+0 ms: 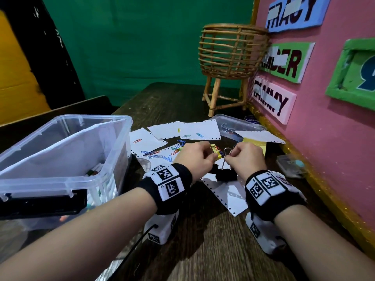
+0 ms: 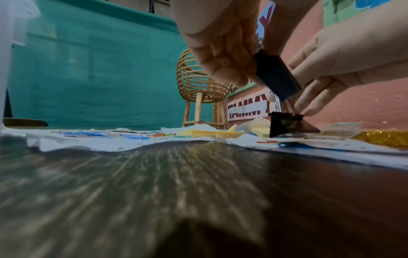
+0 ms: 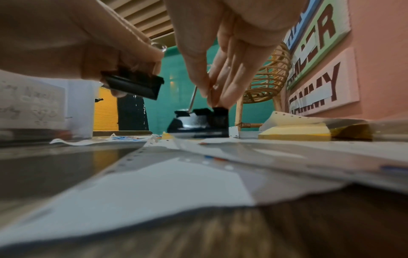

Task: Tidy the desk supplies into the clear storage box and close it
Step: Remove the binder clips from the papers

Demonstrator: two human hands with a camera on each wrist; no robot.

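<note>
Landmark: the clear storage box (image 1: 60,151), open, no lid on it, a few supplies already inside.

Both hands work to the right of the box, over scattered papers (image 1: 229,193) on the dark wooden desk (image 1: 203,250).

- Left hand (image 1: 194,157): fingers curled round a black binder clip (image 2: 276,76), lifted off the desk, held tilted.
- Right hand (image 1: 247,157): fingertips (image 3: 223,97) pinch a second binder clip (image 3: 205,122), which sits on the papers w/ one wire handle sticking up. Looks like a pinch on the top edge & handle, not yet lifted.

Also right of the box, beyond the hands: loose coloured paper clips (image 1: 160,155) on the sheets, yellow sticky notes (image 3: 293,133), a small clear case (image 1: 233,126) against the pink board. All of this is yet to be packed, so the task is prob. early to mid.

Step in hand, as I judge it: collect both binder clips, carry them left, drop in the box.

Doing it well:
- Grip the clip body, not just the wire; the handle swings & the clip can flip out.
- Lift straight up so the paper underneath isn't dragged along.
- Move both hands together over the box rim, release low to avoid bounce.
- Paper clips next: sweep into a pile on one sheet and tip in, rather than picking one by one.
</note>
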